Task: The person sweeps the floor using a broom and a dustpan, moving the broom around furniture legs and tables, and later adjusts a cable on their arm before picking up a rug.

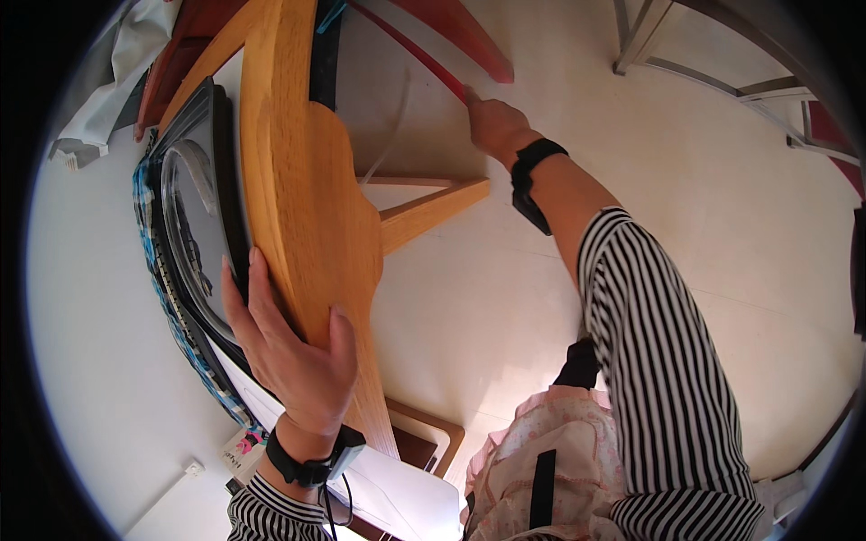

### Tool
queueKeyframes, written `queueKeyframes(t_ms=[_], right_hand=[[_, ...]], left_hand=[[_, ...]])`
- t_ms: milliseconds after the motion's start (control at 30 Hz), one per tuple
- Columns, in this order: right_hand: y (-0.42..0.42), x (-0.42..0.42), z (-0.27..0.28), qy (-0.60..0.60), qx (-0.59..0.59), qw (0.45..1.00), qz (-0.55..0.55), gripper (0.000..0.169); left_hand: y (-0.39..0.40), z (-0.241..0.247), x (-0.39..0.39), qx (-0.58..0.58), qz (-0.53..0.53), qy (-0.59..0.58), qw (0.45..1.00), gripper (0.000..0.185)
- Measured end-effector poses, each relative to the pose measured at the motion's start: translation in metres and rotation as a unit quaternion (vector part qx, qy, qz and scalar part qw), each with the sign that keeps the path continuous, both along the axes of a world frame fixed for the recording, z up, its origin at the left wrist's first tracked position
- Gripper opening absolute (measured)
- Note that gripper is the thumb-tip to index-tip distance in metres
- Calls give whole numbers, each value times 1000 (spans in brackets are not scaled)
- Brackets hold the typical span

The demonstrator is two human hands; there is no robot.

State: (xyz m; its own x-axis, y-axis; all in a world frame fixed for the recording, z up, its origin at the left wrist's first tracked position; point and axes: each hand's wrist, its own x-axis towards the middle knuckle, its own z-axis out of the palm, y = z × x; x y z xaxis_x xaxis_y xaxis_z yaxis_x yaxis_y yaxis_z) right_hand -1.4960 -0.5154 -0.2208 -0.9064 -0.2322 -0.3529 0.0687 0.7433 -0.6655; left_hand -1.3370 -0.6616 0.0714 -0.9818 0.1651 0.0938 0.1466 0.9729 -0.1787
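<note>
My right hand (499, 127) is closed around the end of a thin red handle (413, 51), held low over the floor. The handle slants away to the top of the view, where its far end is out of sight. My left hand (298, 358) lies with fingers apart over the edge of a wooden table-like piece of furniture (331, 203) with a wavy apron. Its fingertips are beside a black-rimmed object (226, 176) on the furniture. A clear bent tube or rim (177, 250) shows there too.
A wooden leg brace (436, 213) juts out over the pale floor (473, 304). Red furniture legs (467, 34) stand at the top, a metal frame (710, 74) at upper right. Blue checked cloth (159, 270) runs along the white wall (95, 284).
</note>
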Motion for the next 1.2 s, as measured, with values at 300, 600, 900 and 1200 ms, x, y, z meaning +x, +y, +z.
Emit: queueKeyframes(t_ms=[300,600,900,1200], right_hand=[[164,145,38,-23,132,987,89,71],[279,290,169,-75,151,977,133,75],[282,413,281,-144,117,978,93,71],[248,447,365,-242,85,966,40,64]], left_hand=[[0,5,4,-27,11,18,999,74],[10,15,9,-29,60,3,998,78],[8,24,9,-17,82,-8,996,76],[8,24,9,-17,87,-12,996,77]])
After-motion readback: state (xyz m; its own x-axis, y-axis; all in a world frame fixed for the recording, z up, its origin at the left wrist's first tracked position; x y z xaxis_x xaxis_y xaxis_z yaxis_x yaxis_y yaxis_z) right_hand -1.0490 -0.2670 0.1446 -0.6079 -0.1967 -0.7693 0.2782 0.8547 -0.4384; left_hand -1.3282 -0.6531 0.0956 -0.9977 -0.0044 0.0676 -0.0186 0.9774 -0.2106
